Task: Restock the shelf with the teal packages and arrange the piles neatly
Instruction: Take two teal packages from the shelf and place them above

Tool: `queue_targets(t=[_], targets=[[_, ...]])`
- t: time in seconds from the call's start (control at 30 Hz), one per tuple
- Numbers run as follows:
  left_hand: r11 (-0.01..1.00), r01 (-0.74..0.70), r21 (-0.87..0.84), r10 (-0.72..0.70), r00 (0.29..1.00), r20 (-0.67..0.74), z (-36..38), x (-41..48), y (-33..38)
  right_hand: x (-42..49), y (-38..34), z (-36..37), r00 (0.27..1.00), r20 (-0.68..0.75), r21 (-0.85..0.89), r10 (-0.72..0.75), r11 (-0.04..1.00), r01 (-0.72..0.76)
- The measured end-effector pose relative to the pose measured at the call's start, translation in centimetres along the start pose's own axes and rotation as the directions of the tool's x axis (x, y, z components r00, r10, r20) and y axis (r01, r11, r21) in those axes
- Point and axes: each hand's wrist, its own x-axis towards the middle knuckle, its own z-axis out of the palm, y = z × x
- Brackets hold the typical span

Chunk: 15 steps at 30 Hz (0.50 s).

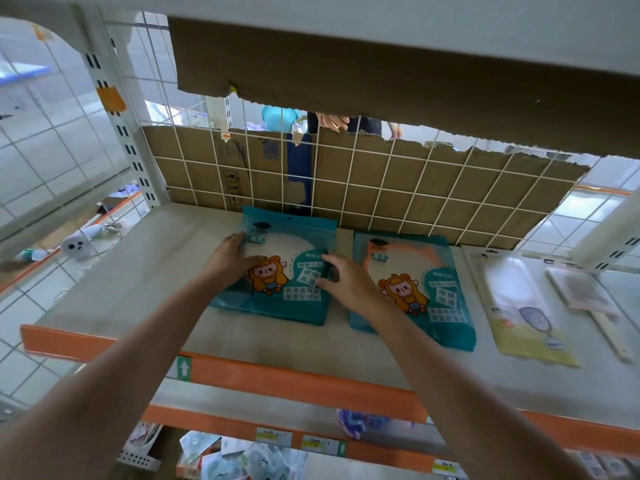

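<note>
both hands are on the left pile (277,306) of teal packages, which lies flat toward the back of the shelf (138,289). the left hand (230,259) rests on its top package at the left side, fingers straight and close together, pressed flat on the clear window. the right hand (348,284) is at the pile's right edge, fingers spread and lightly bent, tips touching that edge. the right pile (426,306) lies just beside it with a narrow gap between, under the right wrist. the packages are flat, glossy plastic pouches, rectangular, with a round clear window, an orange cartoon figure and white text blocks. the shelf is a pale, matte board with an orange strip (311,381) along its front. behind stands a white wire grid (381,188) of square cells, backed by torn brown cardboard (194,168). right of the piles lies a clear pack (530,317) with a yellow-green bottom.
</note>
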Motion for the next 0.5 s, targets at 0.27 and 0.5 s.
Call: queue_targets(t=[0.27, 0.5], targets=[[1.000, 0.000, -0.014, 0.000, 0.999, 0.036, 0.0, 0.3, -0.3, 3.4, -0.2, -1.7, 0.997, -0.002, -0.297, -0.081, 0.952, 0.077], [0.964, -0.075, 0.254, 0.062, 0.996, 0.060, 0.2, 0.2, 1.1, 6.5, 0.1, -1.6, 0.985, 0.171, -0.363, 0.019, 0.931, 0.045]])
